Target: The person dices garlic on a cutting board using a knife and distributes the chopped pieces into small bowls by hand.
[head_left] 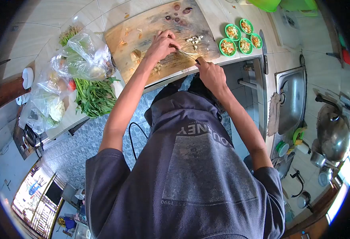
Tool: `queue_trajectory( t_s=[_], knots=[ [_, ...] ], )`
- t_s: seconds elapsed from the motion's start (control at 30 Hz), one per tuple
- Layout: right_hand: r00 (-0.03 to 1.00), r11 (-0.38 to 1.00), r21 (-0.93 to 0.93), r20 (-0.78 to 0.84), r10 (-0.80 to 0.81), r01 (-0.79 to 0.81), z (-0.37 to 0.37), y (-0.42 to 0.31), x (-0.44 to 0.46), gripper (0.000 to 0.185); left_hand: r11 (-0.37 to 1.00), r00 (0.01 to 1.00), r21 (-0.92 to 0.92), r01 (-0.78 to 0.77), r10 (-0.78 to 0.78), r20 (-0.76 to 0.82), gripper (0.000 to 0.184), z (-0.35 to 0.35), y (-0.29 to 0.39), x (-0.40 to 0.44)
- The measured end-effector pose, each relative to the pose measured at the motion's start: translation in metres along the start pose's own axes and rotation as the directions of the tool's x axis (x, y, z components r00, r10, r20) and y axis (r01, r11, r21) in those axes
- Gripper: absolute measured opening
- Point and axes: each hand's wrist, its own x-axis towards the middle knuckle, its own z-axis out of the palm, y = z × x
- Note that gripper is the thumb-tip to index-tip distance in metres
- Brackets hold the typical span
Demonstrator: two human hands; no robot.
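My right hand (212, 75) is closed round the dark handle of a knife (191, 57), whose thin blade points up and left across the cutting board (151, 24). Against the board, my left hand (162, 47) has its fingers bent together by the blade's tip. What those fingers grip is mostly hidden; a pale strip of food (189, 53) shows beside them. Small chopped white pieces (195, 39) lie just beyond the blade. Nearer my left wrist are a pale yellowish chunk (135, 55) and some chopped bits (157, 67).
Several small green bowls (227, 47) of chopped food stand right of the board, with another knife (265, 51) beside them. Leafy greens (95, 97) and plastic bags of vegetables (81, 55) lie to the left. A metal sink (292, 99) is at the right.
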Motion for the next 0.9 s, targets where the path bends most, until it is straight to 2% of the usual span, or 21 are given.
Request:
queue_trajectory(
  t_s=[0.57,0.9],
  knots=[
    [0.998,1.000,0.015,0.059,-0.025,0.024,-0.010,0.014,-0.006,0.027,0.998,0.998,0.008,0.057,-0.057,0.005,0.029,0.002,0.002,0.001],
    [0.996,0.994,-0.080,0.061,-0.073,0.078,-0.015,0.020,-0.004,0.022,0.998,0.998,0.039,0.056,-0.057,0.026,0.023,0.000,0.002,0.001]
  ],
)
